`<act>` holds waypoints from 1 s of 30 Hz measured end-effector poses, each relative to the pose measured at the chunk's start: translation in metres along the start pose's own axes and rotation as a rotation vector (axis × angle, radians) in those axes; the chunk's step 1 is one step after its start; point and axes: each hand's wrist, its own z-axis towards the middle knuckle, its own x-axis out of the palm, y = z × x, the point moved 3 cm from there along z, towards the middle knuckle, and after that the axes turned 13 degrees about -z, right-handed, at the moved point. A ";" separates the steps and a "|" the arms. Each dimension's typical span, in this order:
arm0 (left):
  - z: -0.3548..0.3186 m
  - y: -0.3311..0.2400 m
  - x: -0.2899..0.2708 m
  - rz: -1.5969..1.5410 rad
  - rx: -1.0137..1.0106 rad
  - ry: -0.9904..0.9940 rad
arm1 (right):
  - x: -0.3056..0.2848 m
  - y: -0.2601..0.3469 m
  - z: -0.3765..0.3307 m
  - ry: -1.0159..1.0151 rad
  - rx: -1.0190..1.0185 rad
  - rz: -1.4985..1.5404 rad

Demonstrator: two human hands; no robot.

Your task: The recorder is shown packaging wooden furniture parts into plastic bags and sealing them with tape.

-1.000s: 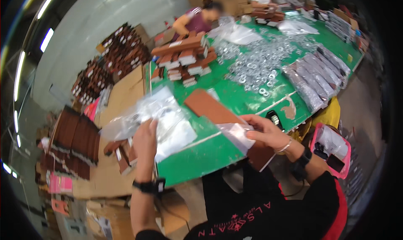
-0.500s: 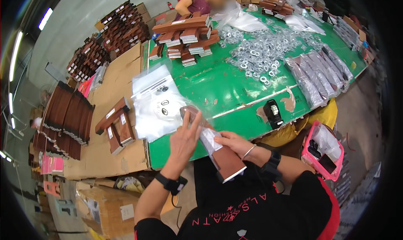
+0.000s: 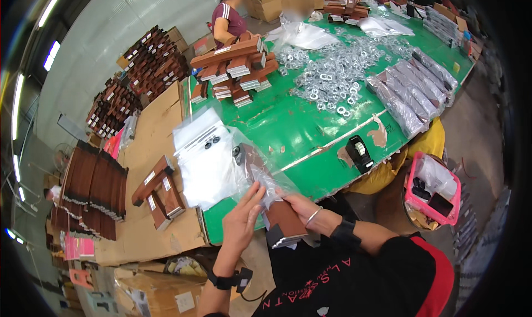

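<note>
A brown wooden piece (image 3: 284,219) with a dark, squared near end lies slanting between my hands. Its far part is inside a clear plastic bag (image 3: 266,178); the near end sticks out toward my body. At the piece's left side, my left hand (image 3: 242,221) has its fingers closed at the edge of the bag. My right hand (image 3: 303,209) grips the piece from the right, near the bag's mouth; part of its fingers is hidden. A stack of flat clear bags (image 3: 206,173) with small black rings on it lies beyond my left hand.
Wooden pieces are piled on the green table (image 3: 316,175) and on cardboard (image 3: 133,228) at left. Metal rings (image 3: 327,75) lie heaped ahead, with wrapped pieces (image 3: 407,92) to the right. A black tape dispenser (image 3: 359,154) sits near the edge; a pink basket (image 3: 411,192) stands beyond it.
The wooden piece now lies farther inside the bag, which reaches nearer its close end. My left hand has come back toward my body, and the view has shifted.
</note>
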 end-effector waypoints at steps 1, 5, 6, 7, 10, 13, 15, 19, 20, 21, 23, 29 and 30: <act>-0.004 -0.001 0.002 0.005 0.012 -0.016 | -0.001 -0.002 0.002 0.023 -0.002 -0.086; 0.015 -0.036 0.007 0.212 0.030 0.134 | -0.009 -0.010 0.027 0.058 -0.132 -0.386; 0.019 -0.037 0.010 0.281 -0.051 0.264 | -0.014 -0.013 0.031 0.058 -0.132 -0.387; 0.021 -0.028 0.016 0.317 0.077 0.190 | -0.018 -0.016 0.034 0.045 -0.180 -0.418; 0.027 -0.010 0.041 0.392 0.129 0.371 | -0.008 -0.006 0.048 0.053 -0.322 -0.529; 0.013 -0.030 0.060 0.341 0.195 0.408 | -0.010 -0.006 0.049 0.033 -0.443 -0.622; 0.004 -0.039 0.062 0.244 0.325 0.290 | -0.014 -0.009 0.046 0.004 -0.520 -0.672; -0.009 -0.030 0.015 0.268 0.057 -0.192 | -0.011 -0.007 0.040 -0.034 -0.610 -0.745; -0.016 -0.025 0.018 0.264 0.037 -0.196 | -0.006 0.010 0.039 -0.133 -0.511 -0.704; -0.019 -0.020 0.022 0.255 0.120 -0.184 | -0.003 0.023 0.043 -0.231 -0.421 -0.663; -0.022 -0.034 0.038 0.249 0.343 -0.154 | 0.000 0.019 0.067 -0.262 -0.505 -0.683; -0.052 -0.048 0.052 -0.020 0.223 0.096 | 0.006 0.049 0.049 -0.322 -0.634 -1.150; -0.054 -0.049 0.045 -0.029 0.223 0.100 | 0.006 0.052 0.043 -0.336 -0.610 -1.092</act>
